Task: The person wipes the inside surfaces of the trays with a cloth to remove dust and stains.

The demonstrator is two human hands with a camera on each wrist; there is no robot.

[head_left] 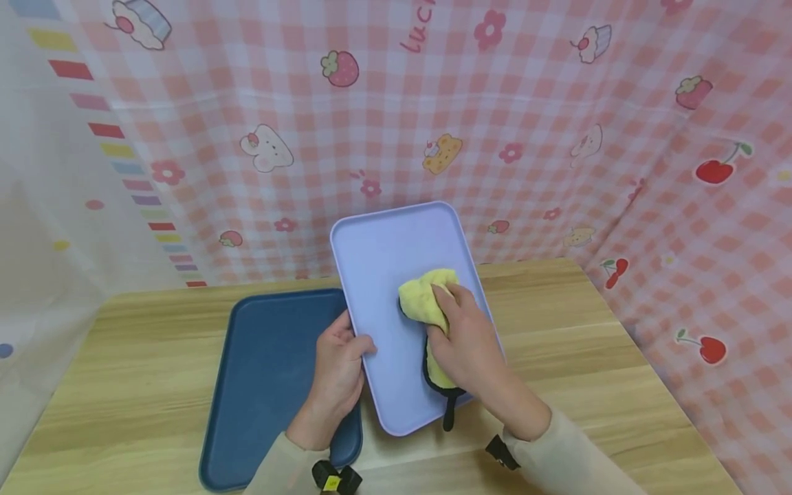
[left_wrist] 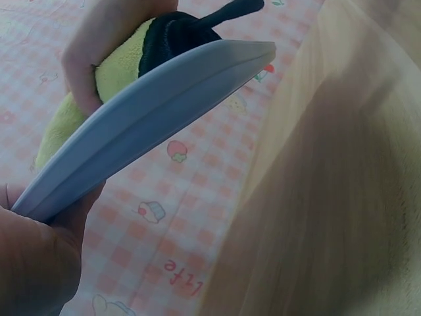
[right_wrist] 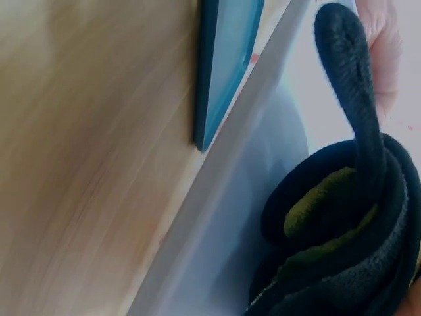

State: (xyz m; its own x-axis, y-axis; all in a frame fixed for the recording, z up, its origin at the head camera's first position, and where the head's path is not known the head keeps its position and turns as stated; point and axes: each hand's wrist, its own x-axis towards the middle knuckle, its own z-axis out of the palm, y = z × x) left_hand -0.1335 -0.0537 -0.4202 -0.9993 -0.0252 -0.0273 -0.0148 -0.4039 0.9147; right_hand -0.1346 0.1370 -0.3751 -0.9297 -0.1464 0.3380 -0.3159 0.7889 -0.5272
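Observation:
A lavender tray [head_left: 377, 275] is held up at a tilt, its inner face toward the head camera. My left hand [head_left: 337, 364] grips its left edge, thumb over the rim and the other fingers behind. In my right hand [head_left: 467, 340] is a bunched yellow cloth [head_left: 423, 297] with black edging and a black hanging loop [head_left: 449, 412]; it lies against the tray's inner face. The left wrist view shows the tray [left_wrist: 138, 125] edge-on with the cloth [left_wrist: 122, 69] on its far side. In the right wrist view the cloth's black edging [right_wrist: 329, 283] hangs folded close over the tray.
A dark blue tray [head_left: 272, 385] lies flat on the wooden table [head_left: 557, 357], left of the lavender one and partly behind my left hand. Pink checked fabric [head_left: 396, 137] with cartoon prints hangs behind the table and along its right side.

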